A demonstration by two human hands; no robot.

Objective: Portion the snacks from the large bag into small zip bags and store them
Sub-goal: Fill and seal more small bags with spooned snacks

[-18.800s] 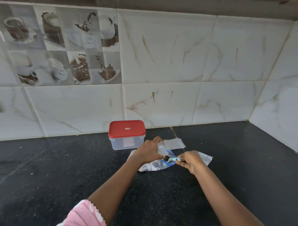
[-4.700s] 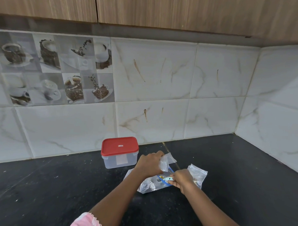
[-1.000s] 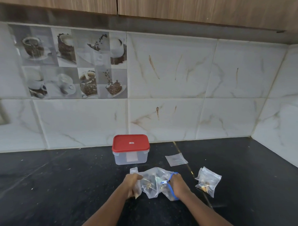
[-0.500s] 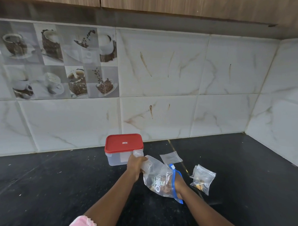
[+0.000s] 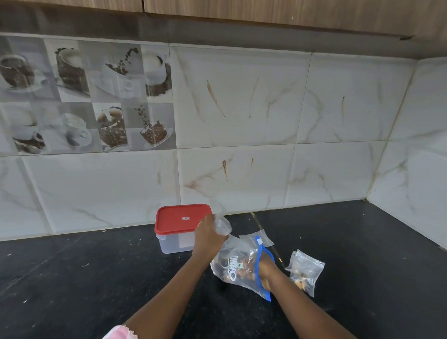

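— What's around the big bag [image 5: 234,268] right now?

— The box [image 5: 180,230], red lid on, sits just behind and to the left of it, against the tiled wall [image 5: 234,134]. My left hand [image 5: 209,239] is partly in front of the box. A flat empty zip bag [image 5: 256,238] lies on the desk [image 5: 84,278] just behind the big bag, and a filled zip bag [image 5: 305,271] lies near its right side, apart from it.

— How does the big bag lie?

— Tilted. Its long axis runs from the closed end up at the left, near the box, down to the blue-edged mouth at the right, toward me. The print on it reads sideways.

— And your hands?

— My left hand is clenched on the bag's upper end, bunching the plastic. My right hand [image 5: 265,267] is in through the mouth, among the snacks; through the plastic I cannot tell whether it grips anything.
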